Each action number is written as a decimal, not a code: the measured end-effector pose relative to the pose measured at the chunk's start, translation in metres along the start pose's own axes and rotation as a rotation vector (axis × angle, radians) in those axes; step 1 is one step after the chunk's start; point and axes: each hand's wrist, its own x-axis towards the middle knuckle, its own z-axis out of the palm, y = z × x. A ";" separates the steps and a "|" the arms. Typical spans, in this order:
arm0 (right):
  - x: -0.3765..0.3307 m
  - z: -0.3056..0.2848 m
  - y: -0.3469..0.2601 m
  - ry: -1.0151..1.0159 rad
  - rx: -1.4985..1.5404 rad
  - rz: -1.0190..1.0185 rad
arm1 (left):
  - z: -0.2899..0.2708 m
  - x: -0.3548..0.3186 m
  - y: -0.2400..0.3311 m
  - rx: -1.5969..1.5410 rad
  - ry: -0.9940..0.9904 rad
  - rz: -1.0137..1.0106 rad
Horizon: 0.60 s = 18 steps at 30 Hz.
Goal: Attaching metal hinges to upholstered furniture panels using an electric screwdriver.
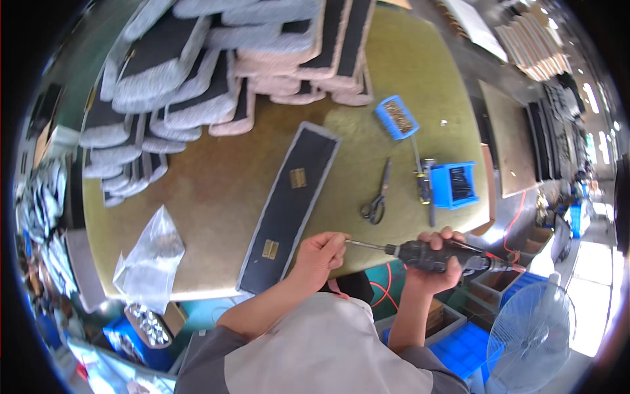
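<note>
My right hand (434, 274) is wrapped round a black power screwdriver (423, 256), whose long thin bit (365, 245) points left. At the tip of the bit, my left hand (320, 255) is closed in a pinch; what its fingers hold is too small to make out. Beside that hand lies a long black panel (286, 207) with a grey fuzzy edge, slanting across the table. Two brass-coloured hinges (298, 178) rest on the panel, one toward each end.
Stacks of fuzzy-edged panels (197, 98) cover the far left of the olive table (216, 167). A plastic bag (152, 262) lies near left. Scissors (377, 200), a hand screwdriver (420, 180), a blue bin of small brass-coloured parts (396, 118) and another blue bin (453, 186) sit right. A fan (533, 335) stands near right.
</note>
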 end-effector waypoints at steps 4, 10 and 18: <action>0.017 -0.006 0.024 0.065 0.152 0.121 | -0.017 0.004 -0.010 0.085 0.001 0.014; 0.059 -0.031 0.044 0.039 0.179 0.219 | -0.060 0.014 -0.016 -0.054 0.058 -0.050; 0.102 -0.065 0.057 -0.001 0.155 0.311 | -0.069 0.064 0.012 -0.081 0.046 0.184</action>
